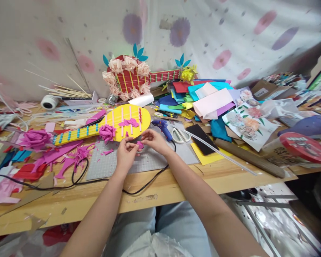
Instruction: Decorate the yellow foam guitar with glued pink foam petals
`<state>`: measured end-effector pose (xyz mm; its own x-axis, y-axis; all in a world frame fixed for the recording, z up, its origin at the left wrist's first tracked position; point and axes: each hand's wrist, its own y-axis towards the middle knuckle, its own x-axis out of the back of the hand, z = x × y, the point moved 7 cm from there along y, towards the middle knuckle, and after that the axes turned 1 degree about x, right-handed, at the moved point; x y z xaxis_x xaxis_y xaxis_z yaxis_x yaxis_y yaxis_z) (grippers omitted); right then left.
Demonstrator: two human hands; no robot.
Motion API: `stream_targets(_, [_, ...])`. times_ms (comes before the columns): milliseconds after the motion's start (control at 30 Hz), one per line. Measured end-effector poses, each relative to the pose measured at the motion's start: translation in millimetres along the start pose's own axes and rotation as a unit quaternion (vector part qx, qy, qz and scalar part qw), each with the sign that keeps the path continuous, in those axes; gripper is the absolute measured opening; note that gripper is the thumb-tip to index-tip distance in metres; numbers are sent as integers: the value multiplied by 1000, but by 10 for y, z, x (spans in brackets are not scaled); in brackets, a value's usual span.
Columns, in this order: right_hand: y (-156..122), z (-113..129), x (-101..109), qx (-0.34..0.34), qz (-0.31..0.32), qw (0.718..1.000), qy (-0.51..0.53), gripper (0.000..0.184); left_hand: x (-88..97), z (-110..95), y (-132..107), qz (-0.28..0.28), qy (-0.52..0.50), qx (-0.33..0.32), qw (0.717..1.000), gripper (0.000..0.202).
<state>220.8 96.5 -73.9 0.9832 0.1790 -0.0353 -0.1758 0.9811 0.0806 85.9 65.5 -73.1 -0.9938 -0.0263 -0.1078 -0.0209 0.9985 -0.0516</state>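
The small magenta piece [139, 145] is between your two hands, above the cutting mat [149, 162] and toward the front edge of the table [160, 191]. The fingers of your left hand [126, 151] pinch it, and those of your right hand [155, 141] are pressed together on its other side. It looks thin, so too hard a squeeze or uneven pull could crease or tear it. Your knuckles sit just beside the yellow guitar shape [116, 116]; a careless lift could nudge it or crush its magenta flower [107, 133]. The blue glue gun [163, 129] lies near your right hand; you could burn yourself if it is hot, which you cannot tell from here. Its black cord [141, 191] runs beneath your forearms, so a dragging arm could pull the gun.

Around you, the wooden table is crowded: magenta scraps toward the left end, scissors [181, 135] and a black phone [202, 138] right of the mat, coloured paper [214, 101] and a red guitar shape [128, 80] along the back edge, before a flower-printed cloth [160, 39].
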Motion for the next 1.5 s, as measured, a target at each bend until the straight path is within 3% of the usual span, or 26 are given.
stream_targets(133, [61, 129, 14, 15, -9, 1000, -18, 32, 42, -87, -21, -25, 4, -40, 999, 39])
stream_targets(300, [331, 527, -8, 100, -41, 987, -120, 22, 224, -268, -76, -121, -6, -128, 984, 28])
stream_targets(367, [449, 642, -68, 128, -54, 964, -227, 18, 283, -301, -74, -140, -17, -141, 980, 28])
stream_targets(467, [553, 676, -211, 152, -31, 902, -403, 19, 341, -310, -43, -150, -27, -143, 978, 33])
stream_targets(567, [554, 632, -246, 164, -25, 871, -463, 23, 373, -304, -5, -152, -37, -139, 978, 36])
stream_targets(900, [122, 634, 47, 204, -74, 908, -357, 27, 426, -320, 113, -155, -74, -100, 980, 34])
stream_targets(1100, [-146, 408, 348, 162, -86, 934, -305, 17, 381, -354, 161, -120, -95, -52, 987, 29])
stream_targets(1267, [-205, 301, 522, 76, -106, 943, -307, 14, 353, -382, 141, -91, -81, -34, 992, 31])
stream_targets(1367, [-314, 304, 666, 31, -129, 931, -340, 10, 387, -426, 166, -78, -41, -31, 996, 32])
stream_targets(1500, [-440, 278, 1028, -33, -245, 877, -411, 34, 433, -553, 252, -71, 11, -42, 997, 30])
